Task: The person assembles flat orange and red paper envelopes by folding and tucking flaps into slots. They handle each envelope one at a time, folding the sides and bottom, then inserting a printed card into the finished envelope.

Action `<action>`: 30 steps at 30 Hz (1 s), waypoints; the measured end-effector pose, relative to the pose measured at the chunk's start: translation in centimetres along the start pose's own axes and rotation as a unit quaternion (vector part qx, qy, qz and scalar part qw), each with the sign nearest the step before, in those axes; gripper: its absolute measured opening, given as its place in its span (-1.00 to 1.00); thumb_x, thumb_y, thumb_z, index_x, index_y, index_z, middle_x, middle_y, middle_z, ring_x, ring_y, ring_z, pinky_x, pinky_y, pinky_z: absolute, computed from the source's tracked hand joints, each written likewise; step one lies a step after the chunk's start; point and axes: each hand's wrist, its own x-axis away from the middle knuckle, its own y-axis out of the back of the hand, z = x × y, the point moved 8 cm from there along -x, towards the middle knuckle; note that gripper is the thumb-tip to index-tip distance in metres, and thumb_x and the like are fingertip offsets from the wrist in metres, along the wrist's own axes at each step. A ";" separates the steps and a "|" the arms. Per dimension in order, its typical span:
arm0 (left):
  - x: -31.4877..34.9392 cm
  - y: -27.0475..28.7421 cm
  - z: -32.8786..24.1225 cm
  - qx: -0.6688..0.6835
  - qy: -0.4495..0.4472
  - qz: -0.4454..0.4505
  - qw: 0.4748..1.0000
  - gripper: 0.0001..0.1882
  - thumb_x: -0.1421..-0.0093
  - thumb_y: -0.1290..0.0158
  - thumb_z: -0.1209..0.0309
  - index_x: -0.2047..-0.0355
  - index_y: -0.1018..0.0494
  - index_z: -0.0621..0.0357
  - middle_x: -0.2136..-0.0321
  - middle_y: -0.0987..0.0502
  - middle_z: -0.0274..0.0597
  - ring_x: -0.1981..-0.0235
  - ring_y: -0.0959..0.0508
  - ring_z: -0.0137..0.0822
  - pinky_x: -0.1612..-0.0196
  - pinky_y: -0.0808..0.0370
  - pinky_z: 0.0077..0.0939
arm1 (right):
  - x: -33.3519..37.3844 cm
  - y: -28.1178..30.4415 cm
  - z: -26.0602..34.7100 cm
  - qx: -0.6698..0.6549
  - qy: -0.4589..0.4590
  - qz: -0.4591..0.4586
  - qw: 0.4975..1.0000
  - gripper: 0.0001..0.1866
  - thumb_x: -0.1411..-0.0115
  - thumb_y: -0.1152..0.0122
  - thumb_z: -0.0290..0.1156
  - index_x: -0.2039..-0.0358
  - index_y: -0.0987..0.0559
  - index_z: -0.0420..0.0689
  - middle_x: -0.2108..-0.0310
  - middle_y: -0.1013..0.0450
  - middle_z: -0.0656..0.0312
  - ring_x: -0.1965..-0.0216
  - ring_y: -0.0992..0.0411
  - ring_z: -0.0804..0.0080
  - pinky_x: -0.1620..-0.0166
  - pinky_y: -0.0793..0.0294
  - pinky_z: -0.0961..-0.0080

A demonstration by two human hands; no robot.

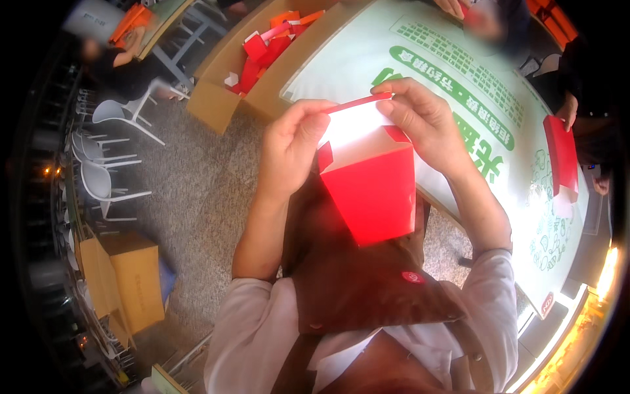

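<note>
Both hands hold a red paper box [369, 190] up in front of the person's chest, above the brown apron [354, 289] and off the near edge of the desk [459, 72]. The box is open at the top, its white inside catching the light, and its red front face tapers downward toward the apron.

The left hand [292, 148] grips the box's upper left corner, thumb and fingers pinched on the edge of the raised top flap. The right hand [426, 121] is closed on the upper right corner, fingertips pressed on the same flap (its thin red rim runs between the two hands). Neither hand is free; both are grasping the box.

The desk is covered with a pale printed sheet bearing green lettering and drawings. Toward its right edge another red box [562, 157] stands on end, with another person's hand [569, 108] just beside its top. At the far edge of the desk a further person's hand [453, 6] shows, partly cut off.

Off the desk's left edge an open cardboard carton [216, 98] sits on the grey floor, filled with flat red and orange box blanks [269, 46]. Farther left stand white chairs [118, 151], and nearer the person a second, closed cardboard carton [131, 279] rests on the floor.
</note>
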 end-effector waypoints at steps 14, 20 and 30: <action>3.4 -0.7 2.4 0.156 -0.027 0.014 0.987 -0.21 -0.25 -0.26 0.21 -0.32 -0.14 0.36 -0.15 -0.44 -0.06 -0.16 -0.45 -0.30 -0.20 -0.39 -0.36 | 0.5 0.6 1.7 -0.017 0.063 -0.061 0.996 -0.81 -0.39 -0.16 -0.38 0.10 -0.58 -0.21 0.34 -0.54 0.36 0.30 -0.42 0.68 0.20 -0.43 0.68; 3.8 -0.6 1.5 0.111 -0.025 0.021 0.993 -0.27 -0.26 -0.23 0.35 -0.33 -0.15 0.30 -0.04 -0.53 -0.06 -0.06 -0.52 -0.33 -0.15 -0.42 -0.37 | 0.4 0.6 1.4 -0.099 0.007 0.023 0.995 -0.78 -0.38 -0.14 -0.34 0.09 -0.62 -0.18 0.27 -0.56 0.33 0.22 -0.46 0.61 0.13 -0.45 0.62; 4.1 -0.6 1.8 0.082 -0.016 0.030 0.996 -0.31 -0.26 -0.16 0.46 -0.34 -0.14 0.27 -0.02 -0.56 -0.02 -0.05 -0.53 -0.32 -0.15 -0.41 -0.41 | 1.4 -2.1 0.0 -0.075 -0.073 0.079 0.991 -0.74 -0.35 -0.08 -0.49 0.00 -0.60 -0.22 0.18 -0.59 0.26 0.14 -0.50 0.54 0.03 -0.49 0.58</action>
